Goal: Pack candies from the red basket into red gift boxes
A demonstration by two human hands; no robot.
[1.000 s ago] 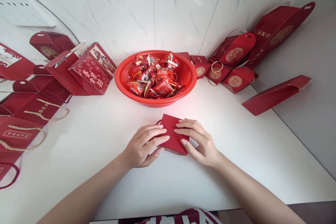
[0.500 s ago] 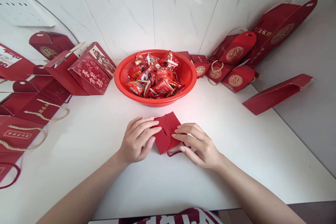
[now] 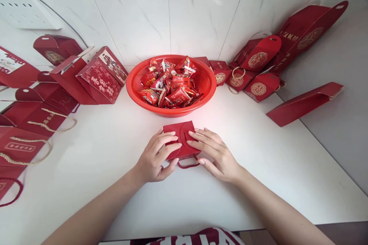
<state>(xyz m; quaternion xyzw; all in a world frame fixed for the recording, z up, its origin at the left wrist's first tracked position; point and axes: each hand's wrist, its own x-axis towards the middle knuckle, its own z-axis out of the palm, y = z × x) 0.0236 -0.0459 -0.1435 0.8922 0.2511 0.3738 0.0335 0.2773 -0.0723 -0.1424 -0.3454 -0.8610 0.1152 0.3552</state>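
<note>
A small red paper gift box lies on the white table just in front of the basket. Two rounded, slotted flaps meet across its top, and a dark red cord handle loops out at the near side. My left hand has its fingers bent over the left flap, with the thumb at the near edge. From the other side, my right hand rests its fingertips on the right flap, its thumb close to the cord. Both hands hold the box between them. Their fingers partly cover the flaps.
Behind the box stands a red plastic basket holding several wrapped candies. Red gift boxes and rope-handled bags line the left. More red boxes are stacked at the back right; a lone red box leans near the grey wall.
The red box has turned so that its far edge lies nearly level and its cord faces me. It has shifted slightly left, and both hands have moved with it.
</note>
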